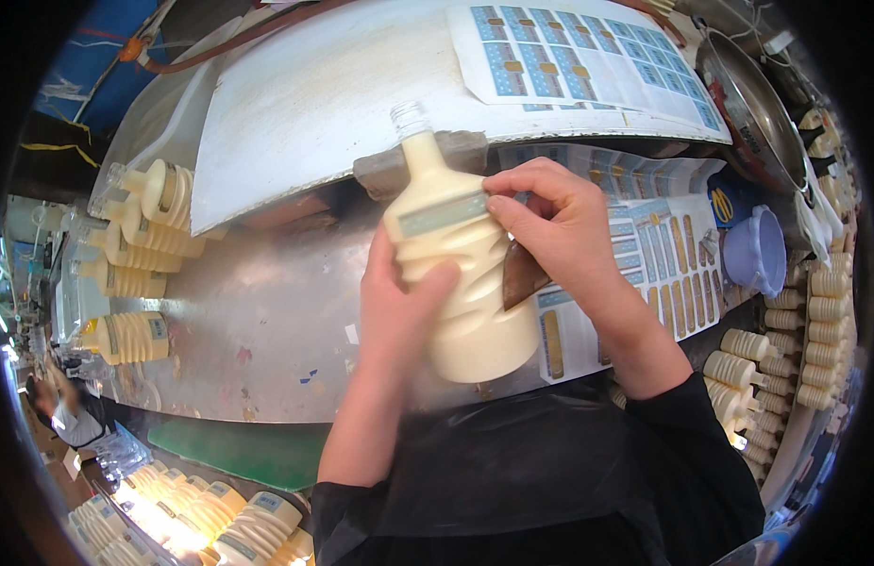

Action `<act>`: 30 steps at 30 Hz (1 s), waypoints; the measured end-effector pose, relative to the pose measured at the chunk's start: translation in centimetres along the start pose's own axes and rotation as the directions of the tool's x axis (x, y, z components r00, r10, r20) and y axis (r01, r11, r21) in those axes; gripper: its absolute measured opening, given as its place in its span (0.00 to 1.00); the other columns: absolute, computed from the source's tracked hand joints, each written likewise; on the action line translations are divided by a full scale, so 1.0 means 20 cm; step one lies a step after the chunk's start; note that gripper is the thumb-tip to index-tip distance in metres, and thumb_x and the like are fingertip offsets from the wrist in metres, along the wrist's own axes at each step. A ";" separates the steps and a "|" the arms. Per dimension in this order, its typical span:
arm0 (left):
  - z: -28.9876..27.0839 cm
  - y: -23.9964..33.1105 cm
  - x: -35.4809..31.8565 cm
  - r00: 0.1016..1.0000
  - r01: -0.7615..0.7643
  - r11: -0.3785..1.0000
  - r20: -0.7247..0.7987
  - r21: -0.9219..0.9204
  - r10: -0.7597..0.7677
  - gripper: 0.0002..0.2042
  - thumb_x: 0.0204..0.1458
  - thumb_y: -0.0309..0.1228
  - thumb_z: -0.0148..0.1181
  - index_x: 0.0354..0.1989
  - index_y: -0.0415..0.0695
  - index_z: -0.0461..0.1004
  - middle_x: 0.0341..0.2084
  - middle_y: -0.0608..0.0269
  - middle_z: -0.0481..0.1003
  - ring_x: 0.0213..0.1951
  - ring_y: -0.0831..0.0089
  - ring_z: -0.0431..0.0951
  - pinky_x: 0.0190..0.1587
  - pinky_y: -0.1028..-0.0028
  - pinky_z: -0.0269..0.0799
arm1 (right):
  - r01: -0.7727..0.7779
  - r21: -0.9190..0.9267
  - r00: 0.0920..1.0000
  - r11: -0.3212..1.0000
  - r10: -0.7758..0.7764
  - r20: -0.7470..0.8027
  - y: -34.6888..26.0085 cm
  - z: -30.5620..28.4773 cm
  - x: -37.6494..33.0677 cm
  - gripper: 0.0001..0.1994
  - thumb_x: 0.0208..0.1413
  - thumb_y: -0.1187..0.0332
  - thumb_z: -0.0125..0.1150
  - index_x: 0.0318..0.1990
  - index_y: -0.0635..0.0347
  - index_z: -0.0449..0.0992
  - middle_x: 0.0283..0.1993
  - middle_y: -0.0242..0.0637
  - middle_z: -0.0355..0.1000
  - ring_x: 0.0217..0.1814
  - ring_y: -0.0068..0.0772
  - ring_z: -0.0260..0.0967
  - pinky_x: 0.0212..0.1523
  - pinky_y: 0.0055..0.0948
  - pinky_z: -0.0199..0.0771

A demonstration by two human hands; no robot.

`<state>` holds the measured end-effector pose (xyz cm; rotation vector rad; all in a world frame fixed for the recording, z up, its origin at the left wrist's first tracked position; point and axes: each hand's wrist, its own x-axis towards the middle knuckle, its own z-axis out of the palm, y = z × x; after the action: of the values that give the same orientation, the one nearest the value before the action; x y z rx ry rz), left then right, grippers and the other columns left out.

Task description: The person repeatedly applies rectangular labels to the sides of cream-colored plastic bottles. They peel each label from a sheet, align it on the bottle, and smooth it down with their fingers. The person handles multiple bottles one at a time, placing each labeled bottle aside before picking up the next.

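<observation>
A cream plastic bottle (pixel 479 325) with spiral grooves and a clear threaded neck is tilted before me, neck away. My left hand (pixel 399 302) wraps its left side, thumb across the front. A pale grey-green label (pixel 444 215) lies across the bottle's upper body. My right hand (pixel 550 212) pinches the label's right end between thumb and index finger, against the bottle. From beneath that hand's palm juts a brown, flat, pointed piece (pixel 525 275); how it is held is hidden. Behind the bottle's shoulder is a grey-brown lump (pixel 465 151), partly covered.
A metal table (pixel 258 311) lies below, with a raised white board (pixel 314 104) at the back. Printed label sheets (pixel 550 57) lie on the board, more sheets (pixel 678 255) at right. A lilac bucket (pixel 754 251) stands far right. Cream bottles (pixel 130 338) line both sides.
</observation>
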<state>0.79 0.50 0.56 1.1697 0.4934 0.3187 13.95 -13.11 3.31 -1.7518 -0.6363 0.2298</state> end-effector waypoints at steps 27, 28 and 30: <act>0.00 0.00 0.00 1.000 0.011 0.999 0.004 -0.042 -0.011 0.33 0.51 0.25 0.62 0.69 0.39 0.61 0.58 0.56 0.73 0.57 0.68 0.75 0.59 0.68 0.73 | 0.044 -0.034 0.997 0.998 -0.042 0.064 0.05 0.00 0.00 0.08 0.56 0.72 0.64 0.43 0.61 0.80 0.38 0.40 0.74 0.41 0.39 0.76 0.44 0.33 0.75; 0.00 0.00 0.00 1.000 0.009 0.999 0.005 -0.043 -0.009 0.33 0.51 0.25 0.62 0.69 0.39 0.61 0.58 0.56 0.73 0.57 0.68 0.75 0.59 0.68 0.73 | 0.030 -0.016 0.997 0.999 -0.028 0.074 0.05 0.00 0.00 0.09 0.56 0.72 0.64 0.44 0.61 0.80 0.39 0.40 0.74 0.41 0.40 0.76 0.44 0.33 0.75; 0.00 0.00 0.00 1.000 0.007 0.999 0.009 -0.047 -0.006 0.33 0.52 0.25 0.61 0.69 0.39 0.61 0.58 0.56 0.73 0.57 0.68 0.75 0.59 0.67 0.73 | 0.002 -0.001 0.999 1.000 -0.002 0.035 0.05 0.00 0.00 0.09 0.57 0.72 0.64 0.45 0.62 0.80 0.39 0.40 0.74 0.40 0.39 0.75 0.44 0.33 0.75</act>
<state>0.76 0.47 0.55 1.1233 0.4790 0.3177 14.12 -13.20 2.41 -1.7516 -0.6634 0.2593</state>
